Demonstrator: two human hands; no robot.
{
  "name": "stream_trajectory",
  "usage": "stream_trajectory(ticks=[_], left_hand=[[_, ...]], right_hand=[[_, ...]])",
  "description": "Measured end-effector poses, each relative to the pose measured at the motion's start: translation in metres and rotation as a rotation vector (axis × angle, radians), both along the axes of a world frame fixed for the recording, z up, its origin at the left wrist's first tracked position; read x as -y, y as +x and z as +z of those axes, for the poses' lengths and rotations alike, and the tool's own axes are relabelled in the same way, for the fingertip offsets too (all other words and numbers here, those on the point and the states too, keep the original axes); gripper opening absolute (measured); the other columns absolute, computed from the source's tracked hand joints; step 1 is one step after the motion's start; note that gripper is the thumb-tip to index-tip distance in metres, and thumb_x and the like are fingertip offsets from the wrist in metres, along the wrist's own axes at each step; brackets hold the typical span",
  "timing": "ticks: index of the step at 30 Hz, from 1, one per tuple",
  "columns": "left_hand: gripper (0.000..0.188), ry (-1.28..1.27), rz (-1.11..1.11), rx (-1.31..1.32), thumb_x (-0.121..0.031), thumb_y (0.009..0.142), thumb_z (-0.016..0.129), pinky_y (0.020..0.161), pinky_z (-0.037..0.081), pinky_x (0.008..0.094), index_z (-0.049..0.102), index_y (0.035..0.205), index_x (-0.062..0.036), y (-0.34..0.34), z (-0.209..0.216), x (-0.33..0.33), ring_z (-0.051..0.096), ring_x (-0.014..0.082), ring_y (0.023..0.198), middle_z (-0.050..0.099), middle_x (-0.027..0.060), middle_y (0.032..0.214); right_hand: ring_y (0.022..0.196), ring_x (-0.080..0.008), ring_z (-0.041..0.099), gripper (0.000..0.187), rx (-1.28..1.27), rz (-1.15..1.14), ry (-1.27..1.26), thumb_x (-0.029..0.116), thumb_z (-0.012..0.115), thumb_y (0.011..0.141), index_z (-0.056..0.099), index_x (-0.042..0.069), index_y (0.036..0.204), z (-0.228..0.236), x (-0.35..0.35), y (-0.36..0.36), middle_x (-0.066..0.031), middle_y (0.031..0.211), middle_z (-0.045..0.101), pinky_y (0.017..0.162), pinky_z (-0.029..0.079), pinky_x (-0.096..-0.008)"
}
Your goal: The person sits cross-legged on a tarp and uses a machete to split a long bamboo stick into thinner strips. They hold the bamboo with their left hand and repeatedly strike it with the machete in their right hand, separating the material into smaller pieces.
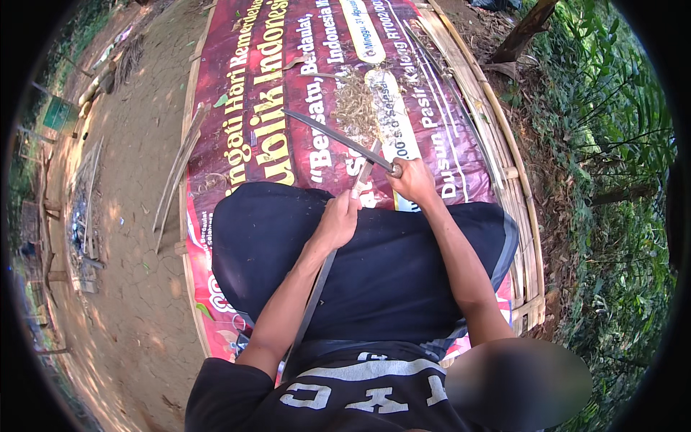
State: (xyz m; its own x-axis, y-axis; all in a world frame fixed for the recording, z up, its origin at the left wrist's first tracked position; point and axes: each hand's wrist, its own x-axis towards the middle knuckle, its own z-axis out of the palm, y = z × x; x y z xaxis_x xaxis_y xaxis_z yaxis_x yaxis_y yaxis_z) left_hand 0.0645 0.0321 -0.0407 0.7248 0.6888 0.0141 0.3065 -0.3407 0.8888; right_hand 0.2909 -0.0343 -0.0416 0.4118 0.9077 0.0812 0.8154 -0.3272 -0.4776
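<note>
My right hand (pixel 414 180) is closed round the handle of a machete (pixel 335 135), whose long dark blade points up and to the left. In my left hand (pixel 340 216) is a long thin strip of wood or bamboo (pixel 322 279). The strip runs from beside my left forearm, across my lap, to beyond my fingers. The blade crosses the far part of the strip and appears to touch it. Just beyond the blade lies a heap of pale, curly shavings (pixel 358 104) on a dark red printed banner (pixel 252 144).
The banner covers a bamboo platform with a pole along its right edge (pixel 522 180). Thin sticks (pixel 180 162) lean at the left edge. Bare earth (pixel 144 216) spreads to the left, where a green box-like object (pixel 60 115) stands. Dense green plants (pixel 612 252) grow on the right.
</note>
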Motion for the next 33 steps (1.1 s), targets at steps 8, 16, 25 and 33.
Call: stream_trajectory(ticks=[8,16,25,33], left_hand=[[0.040,-0.616,-0.141,0.211,-0.038,0.111,0.034,0.040,0.024,0.0217,0.046,0.090,-0.0069,0.007,0.035,0.017,0.026,0.0019,0.045,0.029,-0.0078,0.061],[0.042,-1.059,-0.086,0.329,-0.042,0.110,0.034,0.033,0.030,0.0203,0.050,0.097,-0.0060,-0.016,0.039,-0.022,0.034,0.0041,0.039,0.037,-0.0037,0.060],[0.047,-0.930,-0.132,0.275,-0.049,0.109,0.033,0.033,0.035,0.0227,0.048,0.095,-0.0062,-0.004,0.037,-0.012,0.038,0.0061,0.039,0.040,-0.0021,0.060],[0.043,-0.995,-0.118,0.258,-0.047,0.109,0.035,0.032,0.029,0.0219,0.046,0.093,-0.0078,-0.008,0.042,-0.008,0.030,0.0046,0.038,0.030,-0.0049,0.057]], right_hand=[[0.080,-0.0449,0.068,0.026,-0.048,-0.234,-0.104,0.023,0.067,0.081,0.073,-0.001,0.090,-0.009,0.005,0.042,-0.0280,0.082,0.069,0.075,0.054,-0.0525],[0.064,-0.0418,0.065,0.027,-0.248,-0.268,0.225,0.021,0.067,0.081,0.066,-0.006,0.082,-0.007,0.001,0.005,-0.0255,0.068,0.064,0.062,0.049,-0.0477],[0.058,-0.0368,0.064,0.020,-0.084,0.159,0.306,0.020,0.073,0.078,0.062,0.004,0.075,0.003,0.012,-0.031,-0.0163,0.061,0.062,0.054,0.050,-0.0447],[0.057,-0.0365,0.064,0.015,0.070,0.201,0.372,0.017,0.072,0.076,0.062,0.005,0.073,-0.002,0.006,-0.023,-0.0151,0.061,0.062,0.054,0.050,-0.0451]])
